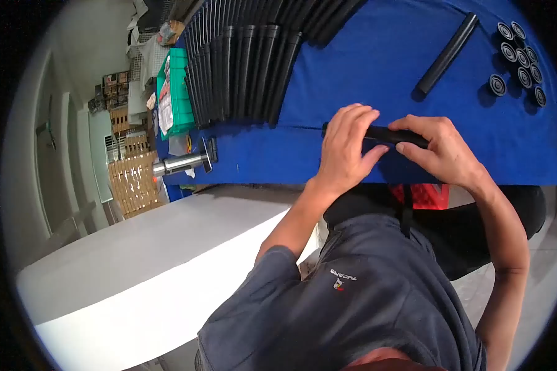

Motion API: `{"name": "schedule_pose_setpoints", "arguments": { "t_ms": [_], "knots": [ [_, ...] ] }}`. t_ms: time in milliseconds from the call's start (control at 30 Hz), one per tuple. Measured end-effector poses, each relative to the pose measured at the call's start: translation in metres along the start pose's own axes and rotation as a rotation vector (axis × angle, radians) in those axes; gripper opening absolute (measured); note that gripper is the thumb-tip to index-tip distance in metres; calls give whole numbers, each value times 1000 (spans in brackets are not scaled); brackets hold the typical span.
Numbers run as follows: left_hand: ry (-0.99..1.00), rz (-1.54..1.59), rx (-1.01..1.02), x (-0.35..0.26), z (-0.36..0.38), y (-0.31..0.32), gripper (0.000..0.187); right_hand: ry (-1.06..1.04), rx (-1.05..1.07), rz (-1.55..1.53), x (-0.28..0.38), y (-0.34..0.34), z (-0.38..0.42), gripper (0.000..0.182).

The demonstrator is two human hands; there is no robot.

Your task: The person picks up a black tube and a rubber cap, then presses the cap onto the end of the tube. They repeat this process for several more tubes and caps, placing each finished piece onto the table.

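Observation:
A short black tube [380,133] lies roughly level between my hands, just above the near edge of the blue-covered table. My left hand [343,151] is closed around its left part, with the thumb pointing right and a bit of the tube's end showing past the fingers. At the right end, my right hand [442,148] grips it between thumb and fingers, hiding that end. Beyond my hands, a single longer black tube [449,54] lies slanted on the cloth. Several round black caps with ringed faces [497,85] stand to its right.
Many black tubes [247,74] lie in rows at the far left of the blue cloth [353,74]. Left of them is a green crate [179,93] with packets inside. A silver cylindrical tool [182,163] sits near the table's left front. Below is a white surface [167,260].

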State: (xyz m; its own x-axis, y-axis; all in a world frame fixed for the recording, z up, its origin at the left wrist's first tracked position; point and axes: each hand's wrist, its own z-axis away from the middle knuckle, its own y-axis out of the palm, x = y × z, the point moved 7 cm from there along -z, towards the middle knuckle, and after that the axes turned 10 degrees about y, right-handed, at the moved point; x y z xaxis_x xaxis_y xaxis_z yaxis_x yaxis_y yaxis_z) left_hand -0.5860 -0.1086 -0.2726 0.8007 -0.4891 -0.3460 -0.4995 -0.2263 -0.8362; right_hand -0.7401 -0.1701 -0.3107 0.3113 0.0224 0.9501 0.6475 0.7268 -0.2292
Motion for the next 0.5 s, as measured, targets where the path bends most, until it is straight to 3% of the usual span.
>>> {"name": "schedule_pose_setpoints", "arguments": {
  "t_ms": [133,200,233,300,500],
  "knots": [
    [-149,123,109,19,14,15,45,-76,117,-188,5,-1,3,45],
    [-435,475,123,26,20,14,39,-218,175,-342,7,1,5,52],
    [-546,657,169,24,21,12,38,-173,219,-405,12,-1,9,48],
    [-595,806,282,21,28,10,39,-241,253,-503,10,1,8,38],
    [-661,1080,251,23,38,10,47,-260,275,-347,16,4,7,40]
  ]
}}
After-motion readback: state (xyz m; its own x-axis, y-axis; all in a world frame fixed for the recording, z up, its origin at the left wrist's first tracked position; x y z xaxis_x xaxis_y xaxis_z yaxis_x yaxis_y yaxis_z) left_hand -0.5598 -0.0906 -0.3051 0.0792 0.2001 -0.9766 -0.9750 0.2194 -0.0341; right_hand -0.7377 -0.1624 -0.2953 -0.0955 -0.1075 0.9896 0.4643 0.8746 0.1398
